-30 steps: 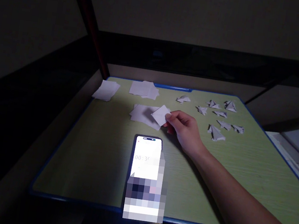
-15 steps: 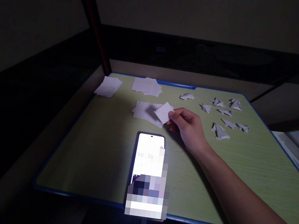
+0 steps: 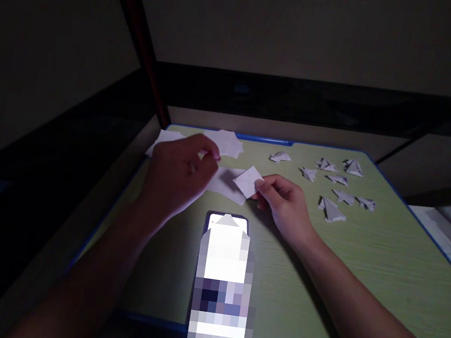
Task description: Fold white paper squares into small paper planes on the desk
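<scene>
While held cornerwise, white paper (image 3: 248, 181), square

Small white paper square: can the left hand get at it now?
Likely yes: the left hand hovers nearby, seemingly empty; nothing visible separates it from the small white paper square in the right hand.

- The phone (image 3: 223, 258) is placed at the middle of the near table (image 3: 383, 269) edge.
- Behind it a central paper stack (image 3: 225, 186) is laid, partly hidden by the left hand (image 3: 186, 166).
- Over that stack's right end a paper square (image 3: 249, 182) is held by the right hand (image 3: 284, 199).
- Farther back, a left stack (image 3: 169, 136) and a rear stack (image 3: 227, 144) are set.
- Eight folded papers (image 3: 337, 179) are spread across the right rear.
</scene>
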The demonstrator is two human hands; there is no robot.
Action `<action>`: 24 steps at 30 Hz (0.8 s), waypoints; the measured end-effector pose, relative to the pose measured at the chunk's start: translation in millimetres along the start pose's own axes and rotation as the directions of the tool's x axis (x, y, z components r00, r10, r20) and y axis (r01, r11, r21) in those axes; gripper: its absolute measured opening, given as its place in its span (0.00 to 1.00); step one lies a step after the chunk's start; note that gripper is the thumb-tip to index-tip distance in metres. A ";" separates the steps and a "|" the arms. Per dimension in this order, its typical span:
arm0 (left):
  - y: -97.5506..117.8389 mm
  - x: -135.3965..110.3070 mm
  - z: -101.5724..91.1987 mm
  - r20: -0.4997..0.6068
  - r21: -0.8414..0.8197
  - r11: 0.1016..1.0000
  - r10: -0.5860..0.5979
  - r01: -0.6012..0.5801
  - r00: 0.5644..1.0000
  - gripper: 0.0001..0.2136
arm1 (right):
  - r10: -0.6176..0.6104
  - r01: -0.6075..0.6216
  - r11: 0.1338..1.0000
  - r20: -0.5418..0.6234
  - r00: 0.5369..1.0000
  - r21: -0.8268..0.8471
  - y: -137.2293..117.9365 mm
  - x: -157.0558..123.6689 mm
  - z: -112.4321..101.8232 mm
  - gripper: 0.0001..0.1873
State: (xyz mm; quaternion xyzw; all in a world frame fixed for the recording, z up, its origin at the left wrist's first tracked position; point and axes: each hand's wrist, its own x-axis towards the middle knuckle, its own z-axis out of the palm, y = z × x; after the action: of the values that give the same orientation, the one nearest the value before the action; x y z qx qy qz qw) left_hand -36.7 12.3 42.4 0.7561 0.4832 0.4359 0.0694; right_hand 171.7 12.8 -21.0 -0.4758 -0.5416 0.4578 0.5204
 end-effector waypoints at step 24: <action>-31.9 -15.8 12.1 0.181 -0.043 0.999 -0.021 0.029 0.983 0.09 | 0.014 -0.014 0.992 -0.005 1.000 -0.129 7.2 -5.5 0.9 0.17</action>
State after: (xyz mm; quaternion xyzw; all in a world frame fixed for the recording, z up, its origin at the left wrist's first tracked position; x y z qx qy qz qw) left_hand -51.7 20.3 8.9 0.7846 0.4743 0.3757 0.1354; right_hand 171.2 8.3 -28.9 -0.5131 -0.5657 0.4245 0.4863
